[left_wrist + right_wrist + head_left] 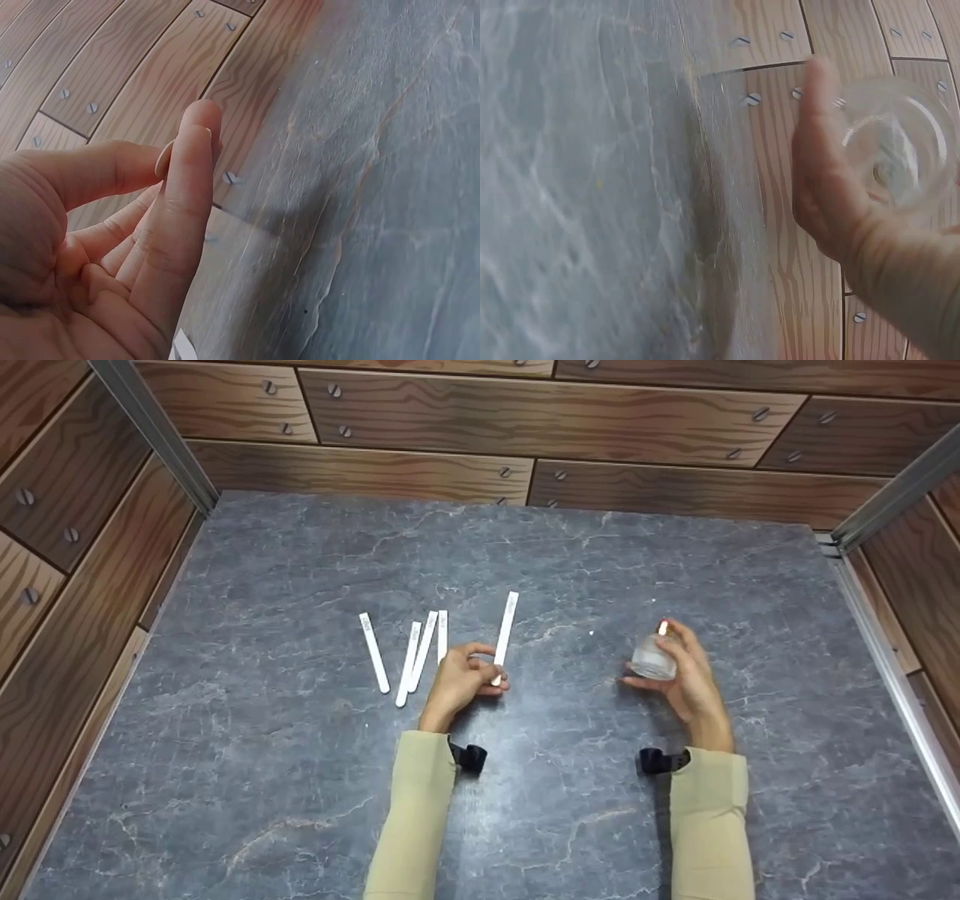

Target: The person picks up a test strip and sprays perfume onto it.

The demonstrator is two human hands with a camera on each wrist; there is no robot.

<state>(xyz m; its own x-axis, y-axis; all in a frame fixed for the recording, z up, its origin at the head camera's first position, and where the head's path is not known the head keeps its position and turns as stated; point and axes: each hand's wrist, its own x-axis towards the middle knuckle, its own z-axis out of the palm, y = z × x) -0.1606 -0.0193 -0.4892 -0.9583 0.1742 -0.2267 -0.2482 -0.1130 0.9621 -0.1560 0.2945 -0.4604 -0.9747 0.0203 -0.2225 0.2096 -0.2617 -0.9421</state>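
Between thumb and fingers, my left hand (pixel 461 682) pinches a white paper strip (pixel 507 628) near its lower end. Small print marks the strip's far end, which points away from me. The left wrist view shows only a thin edge of the strip (pixel 163 159) at the fingertips. My right hand (pixel 696 679) grips a small clear glass spray bottle (pixel 652 661) off to the right, its nozzle upward and a finger near the top. From the right wrist, the round glass body of the bottle (pixel 904 142) shows beyond the palm.
Several more white strips lie left of my left hand: one apart (pixel 374 654), others close together (pixel 409 664), one partly hidden behind the hand (pixel 442 630). Beneath is a grey marbled tabletop (pixel 555 825). Wood-patterned walls (pixel 480 420) stand at the back and sides.
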